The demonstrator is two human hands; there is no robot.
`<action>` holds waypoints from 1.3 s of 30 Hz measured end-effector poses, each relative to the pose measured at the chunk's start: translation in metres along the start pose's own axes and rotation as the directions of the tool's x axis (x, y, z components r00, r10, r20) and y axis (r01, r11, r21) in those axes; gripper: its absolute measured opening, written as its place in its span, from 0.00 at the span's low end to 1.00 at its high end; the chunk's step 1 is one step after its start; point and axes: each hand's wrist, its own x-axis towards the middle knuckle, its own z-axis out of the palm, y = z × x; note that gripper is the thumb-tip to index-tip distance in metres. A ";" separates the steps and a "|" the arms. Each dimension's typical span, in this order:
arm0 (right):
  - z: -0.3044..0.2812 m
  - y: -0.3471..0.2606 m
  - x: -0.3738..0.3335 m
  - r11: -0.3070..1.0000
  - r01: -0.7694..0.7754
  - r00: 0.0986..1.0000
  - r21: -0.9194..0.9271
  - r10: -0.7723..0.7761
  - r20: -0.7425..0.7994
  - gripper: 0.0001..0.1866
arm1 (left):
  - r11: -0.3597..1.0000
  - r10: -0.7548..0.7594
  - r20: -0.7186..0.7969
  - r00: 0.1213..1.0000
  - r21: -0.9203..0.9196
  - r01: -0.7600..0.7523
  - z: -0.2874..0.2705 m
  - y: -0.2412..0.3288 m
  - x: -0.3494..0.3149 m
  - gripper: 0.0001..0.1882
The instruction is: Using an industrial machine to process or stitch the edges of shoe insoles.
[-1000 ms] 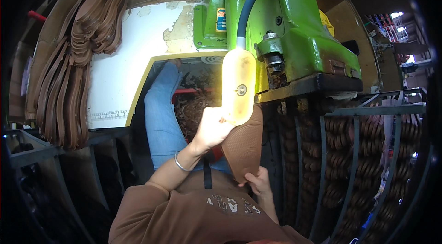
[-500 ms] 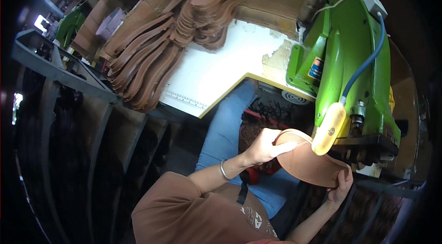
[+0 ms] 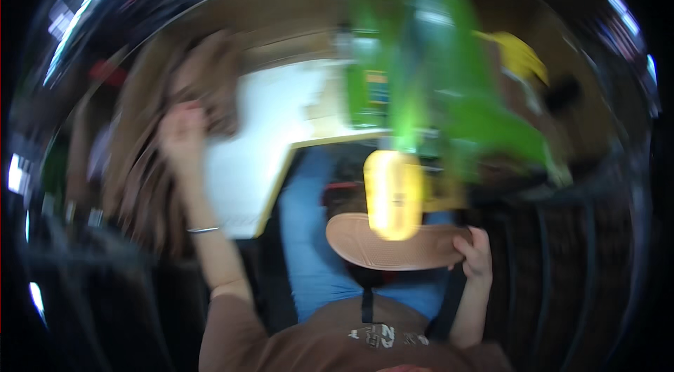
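My right hand (image 3: 476,257) grips one end of a brown shoe sole (image 3: 349,238), its textured face turned up, above my lap. Part of that sole is hidden behind a yellow lamp head (image 3: 393,193) on the green machine (image 3: 467,98). Over at the left, my left hand (image 3: 184,132) is on or just above the pile of brown soles (image 3: 214,81). Motion smears its fingers, so their grip cannot be made out.
A white tabletop (image 3: 246,154) with a yellow front edge lies between the pile and the machine. Cardboard walls (image 3: 295,10) stand along its back. A yellow object (image 3: 519,56) is right of the machine. Dark metal bars (image 3: 547,267) run at the lower right.
My left hand has let go of the held sole and moved left to the pile. My right hand keeps the sole, now lying more level. The whole view has swung and blurred.
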 end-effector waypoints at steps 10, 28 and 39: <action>-0.112 -0.068 -0.019 0.740 0.659 0.640 0.135 -0.458 -0.617 0.18 | 0.883 -0.006 0.008 1.000 0.470 0.001 0.014 -0.097 0.114 0.31; 0.006 0.050 -0.010 0.961 0.063 0.984 -0.268 -0.015 0.179 0.41 | 0.855 0.364 0.756 0.544 -0.503 0.127 0.036 0.112 -0.169 0.29; 0.001 0.119 -0.080 0.968 -0.248 0.963 0.046 0.240 0.125 0.25 | 0.374 0.037 0.880 0.474 -0.452 0.810 0.102 0.141 -0.249 0.23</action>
